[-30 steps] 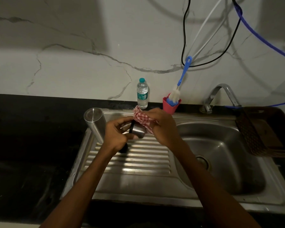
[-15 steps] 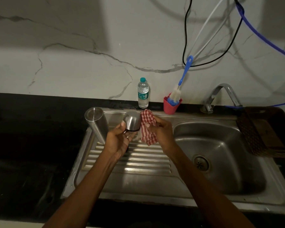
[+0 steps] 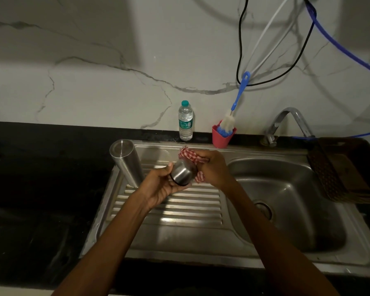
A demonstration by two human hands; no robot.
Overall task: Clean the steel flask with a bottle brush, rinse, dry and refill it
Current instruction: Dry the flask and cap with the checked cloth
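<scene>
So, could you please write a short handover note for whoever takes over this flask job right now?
Left hand grips the small steel flask cap; right hand presses the red-checked cloth against it.
The tall steel flask body stands inverted on the ribbed steel drainboard. The blue-handled bottle brush sits in the pink cup; the clear plastic water bottle stands by the wall.
Done: brushing and rinsing, apparently.
Left: finish drying, refill, close.
</scene>
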